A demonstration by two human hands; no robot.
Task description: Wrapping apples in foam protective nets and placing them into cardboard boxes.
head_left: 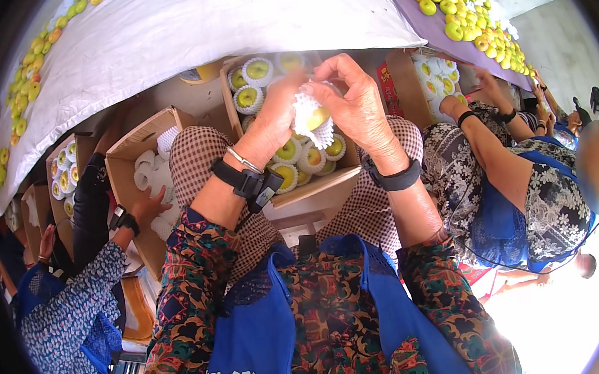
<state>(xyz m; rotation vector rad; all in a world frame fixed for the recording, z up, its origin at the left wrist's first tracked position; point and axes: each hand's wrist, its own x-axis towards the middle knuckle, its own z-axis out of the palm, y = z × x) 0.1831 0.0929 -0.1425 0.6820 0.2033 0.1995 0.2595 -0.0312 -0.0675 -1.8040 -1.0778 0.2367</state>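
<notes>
Above an open cardboard box, my two hands hold a yellow-green apple (319, 119) partly wrapped in a white foam net sleeve (302, 112). My left hand (281, 106) grips the net from the left; its fingertips are blurred. On the other side, my right hand (358, 106) pinches the net's upper edge between thumb and fingers. The apple's lower part shows through the net's opening. Below my hands, the cardboard box (319, 188) stands between my knees, with several netted apples (286, 177) in it. My forearms hide part of its contents.
A cardboard box (142, 137) of empty foam nets (151, 175) stands at my left, with a co-worker's hand (149, 206) in it. Beyond the boxes lies a white cloth (198, 24). Loose apples (465, 19) are heaped far right. Another co-worker (522, 185) sits close on my right.
</notes>
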